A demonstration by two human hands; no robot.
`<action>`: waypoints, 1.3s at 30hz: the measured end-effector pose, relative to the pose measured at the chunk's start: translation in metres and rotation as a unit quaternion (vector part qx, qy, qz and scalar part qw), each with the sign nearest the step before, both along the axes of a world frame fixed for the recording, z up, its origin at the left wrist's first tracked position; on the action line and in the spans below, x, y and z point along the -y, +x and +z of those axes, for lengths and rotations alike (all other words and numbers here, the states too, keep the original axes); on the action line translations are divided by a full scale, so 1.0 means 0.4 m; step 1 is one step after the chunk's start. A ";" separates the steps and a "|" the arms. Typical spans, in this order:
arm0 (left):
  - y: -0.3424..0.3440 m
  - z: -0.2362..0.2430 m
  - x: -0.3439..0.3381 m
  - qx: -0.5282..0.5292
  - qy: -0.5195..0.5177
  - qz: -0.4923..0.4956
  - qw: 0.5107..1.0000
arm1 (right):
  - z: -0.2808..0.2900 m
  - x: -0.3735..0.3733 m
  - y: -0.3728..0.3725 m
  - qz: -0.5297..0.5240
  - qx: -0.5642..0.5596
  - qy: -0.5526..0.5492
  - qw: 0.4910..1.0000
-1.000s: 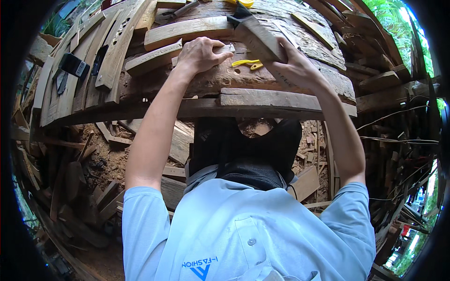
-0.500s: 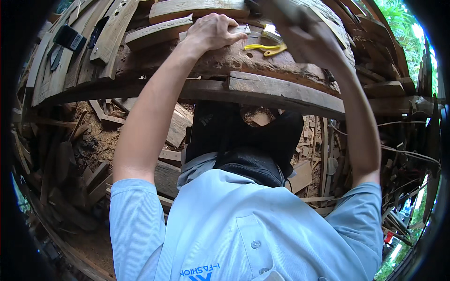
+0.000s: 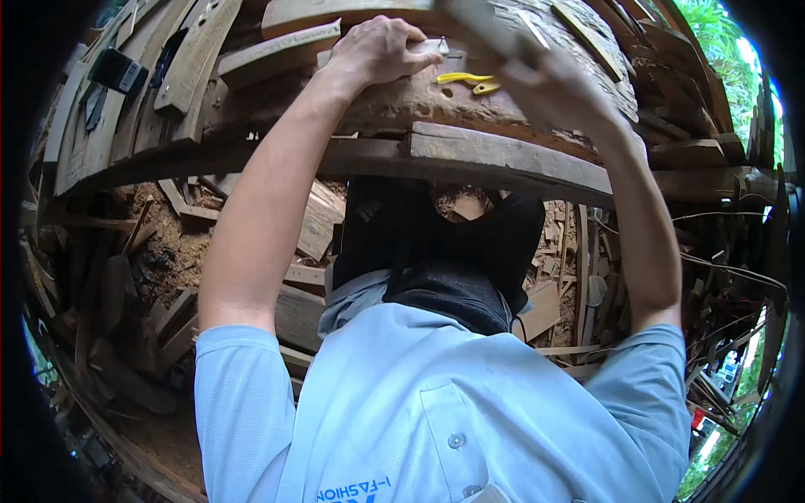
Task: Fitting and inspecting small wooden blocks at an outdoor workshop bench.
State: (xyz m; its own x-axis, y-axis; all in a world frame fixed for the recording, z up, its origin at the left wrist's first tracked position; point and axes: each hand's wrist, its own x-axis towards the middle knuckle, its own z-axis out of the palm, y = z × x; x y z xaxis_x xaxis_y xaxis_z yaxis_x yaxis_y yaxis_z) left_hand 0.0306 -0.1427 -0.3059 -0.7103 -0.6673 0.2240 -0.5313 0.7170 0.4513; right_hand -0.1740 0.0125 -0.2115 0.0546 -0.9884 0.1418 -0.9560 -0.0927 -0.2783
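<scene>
My left hand [image 3: 379,52] is closed over a small pale strip of wood [image 3: 429,49] and presses it against the big timber. A thin dark nail-like piece [image 3: 444,42] stands at the strip's right end, beside my thumb. My right hand [image 3: 560,84] is wrapped round a thick grey-brown, bar-shaped tool [image 3: 490,33], raised to the right of the strip. Motion smears both, and the tool's exact kind cannot be made out. Below the tool a yellow-handled hand tool [image 3: 459,78] lies on the timber, partly covered.
The heavy reddish timber [image 3: 377,111] serves as a bench, with a loose beam [image 3: 503,155] along its near edge. Planks [image 3: 197,63] and a black boxy object [image 3: 119,70] lie at the left. Wood scraps [image 3: 688,155] crowd the right, and sawdust covers the ground around my legs.
The bar-shaped tool in my right hand has shifted slightly left and now covers more of the yellow-handled tool. My left hand stays on the strip.
</scene>
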 end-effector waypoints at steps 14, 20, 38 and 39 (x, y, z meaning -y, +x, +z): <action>-0.009 -0.012 0.014 0.009 0.013 -0.022 1.000 | 0.039 0.019 -0.009 -0.020 0.124 0.055 0.991; 0.002 -0.008 0.027 0.005 0.016 -0.017 1.000 | 0.095 0.051 -0.016 0.050 0.022 0.020 0.998; -0.006 -0.045 0.035 0.013 -0.006 -0.031 0.999 | -0.011 0.044 0.001 -0.082 -0.036 0.118 0.989; -0.005 -0.028 0.033 0.019 -0.011 -0.017 1.000 | 0.019 0.046 -0.028 -0.040 0.023 0.063 0.997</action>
State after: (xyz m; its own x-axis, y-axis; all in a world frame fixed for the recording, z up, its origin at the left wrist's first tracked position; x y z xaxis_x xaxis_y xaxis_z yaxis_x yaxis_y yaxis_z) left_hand 0.0286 -0.1561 -0.3171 -0.7411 -0.6375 0.2105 -0.5223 0.7445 0.4158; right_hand -0.1853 -0.0058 -0.2041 -0.0297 -0.9994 0.0167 -0.9452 0.0226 -0.3258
